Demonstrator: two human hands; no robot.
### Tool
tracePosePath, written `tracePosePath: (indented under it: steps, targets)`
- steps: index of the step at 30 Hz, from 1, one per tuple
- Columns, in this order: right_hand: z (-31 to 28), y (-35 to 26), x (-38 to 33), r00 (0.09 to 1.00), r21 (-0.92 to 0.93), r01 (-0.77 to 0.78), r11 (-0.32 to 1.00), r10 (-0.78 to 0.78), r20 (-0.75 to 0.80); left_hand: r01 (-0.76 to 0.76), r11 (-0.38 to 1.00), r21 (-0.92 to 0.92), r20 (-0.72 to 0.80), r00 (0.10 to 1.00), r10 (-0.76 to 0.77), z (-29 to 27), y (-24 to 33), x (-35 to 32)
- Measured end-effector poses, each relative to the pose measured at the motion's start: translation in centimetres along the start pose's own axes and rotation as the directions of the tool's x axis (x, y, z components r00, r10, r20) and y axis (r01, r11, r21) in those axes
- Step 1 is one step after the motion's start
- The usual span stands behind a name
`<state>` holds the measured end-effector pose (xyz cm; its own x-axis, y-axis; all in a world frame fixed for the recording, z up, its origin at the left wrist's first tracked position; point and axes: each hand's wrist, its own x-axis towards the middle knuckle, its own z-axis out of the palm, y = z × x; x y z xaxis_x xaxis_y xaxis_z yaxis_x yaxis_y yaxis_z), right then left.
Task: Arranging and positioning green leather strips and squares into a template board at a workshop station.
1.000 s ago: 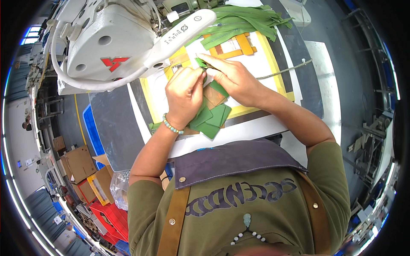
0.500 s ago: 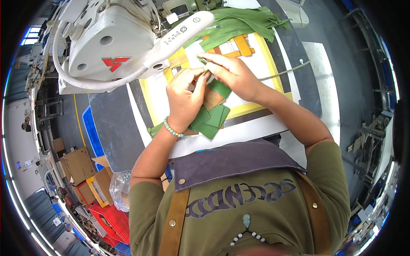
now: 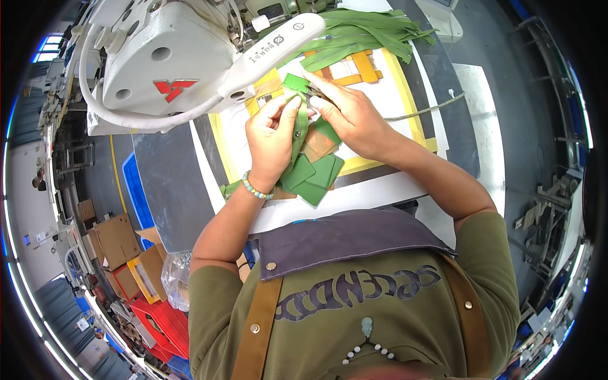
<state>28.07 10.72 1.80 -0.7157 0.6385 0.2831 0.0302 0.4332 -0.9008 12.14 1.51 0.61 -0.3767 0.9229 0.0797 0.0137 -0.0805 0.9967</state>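
My left hand pinches a green zipper strip between thumb and fingers. The strip hangs down past my palm, and a small metal bit shows on it. At its upper end is a bright green rectangular piece. Beside that piece my right hand is closed, with its index fingertip near the piece's edge. Between its fingers sits a small dark tool, mostly hidden, whose kind I cannot make out. Below my hands lie several green flat pieces and a brown piece.
A white sewing machine stands at the upper left, its pale arm-like part reaching toward my hands. Long green strips are heaped at the back. Yellow-brown frame pieces lie on a yellow-edged white board. A cord crosses the right side.
The bright green rectangular piece and the hanging zipper strip now show plainly between my hands. My hands have drawn slightly apart; my right fingers have spread a little.
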Motion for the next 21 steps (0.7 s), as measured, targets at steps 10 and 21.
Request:
tracePosePath:
  steps: [10,21]
  targets:
    - [0.21,0.51,-0.25,1.000,-0.102,0.027,0.994,-0.028,-0.010,-0.203,0.947,0.249,-0.049,0.974,0.222,0.29,-0.48,-0.12]
    - [0.68,0.33,-0.58,0.998,-0.021,0.049,0.999,-0.050,-0.033,-0.514,0.586,0.626,0.125,0.808,0.576,-0.06,0.01,-0.23]
